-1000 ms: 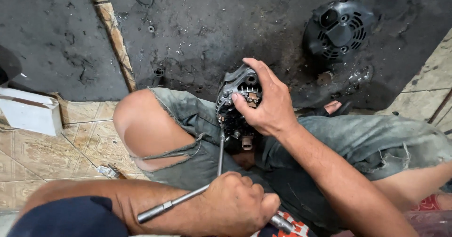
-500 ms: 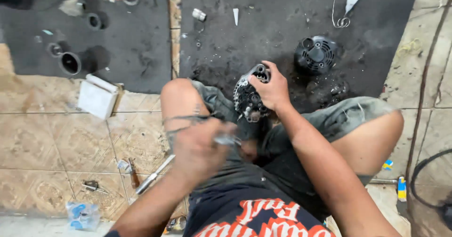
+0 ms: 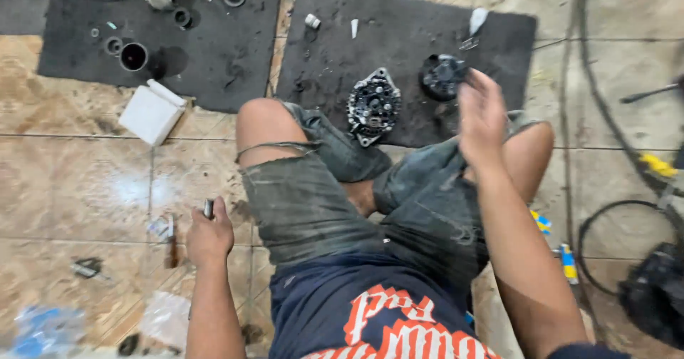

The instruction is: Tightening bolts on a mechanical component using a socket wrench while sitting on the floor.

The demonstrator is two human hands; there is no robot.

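My left hand [image 3: 209,236] is down by my left thigh, low over the tiled floor [image 3: 85,181], fingers curled around a slim metal tool [image 3: 208,208] whose tip pokes up past the knuckles. My right hand [image 3: 482,116] is raised above my right knee, fingers loosely spread and holding nothing; it is blurred, so I cannot tell finer detail.

Ahead of my crossed legs, an alternator housing [image 3: 373,106] lies on a dark rubber mat [image 3: 399,45], just beyond my left knee and apart from both hands. A second round black part [image 3: 442,77] sits on the same mat, to its right, just beyond my right fingertips. A few small pale bits lie near the mat's far edge.

To the left, another dark mat [image 3: 206,52] carries a black cup-shaped sleeve [image 3: 133,56] and some rings. A white box [image 3: 151,113] rests at that mat's near edge, half on the tiles. Small metal pieces [image 3: 89,268] lie on the floor left of my left hand. Black cables [image 3: 605,116] trail along the floor on the right.
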